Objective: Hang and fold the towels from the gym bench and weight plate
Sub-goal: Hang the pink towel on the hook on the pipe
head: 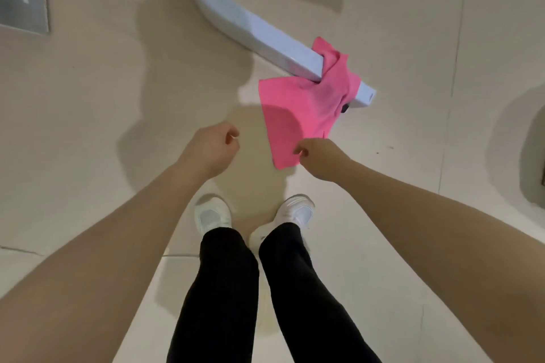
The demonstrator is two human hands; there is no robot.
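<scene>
The pink towel point(303, 106) hangs bunched over the white metal bar point(259, 35) near its end, the right hand point(320, 158) pinching its lower corner, probably to spread it, while the left hand point(211, 146) hovers loosely curled and empty.

We seem to stand in a gym room: pale floor tiles point(88, 127) underfoot, a curved white metal frame bar point(236, 20) of some equipment, and sports shoes point(211, 215) on our feet.
</scene>
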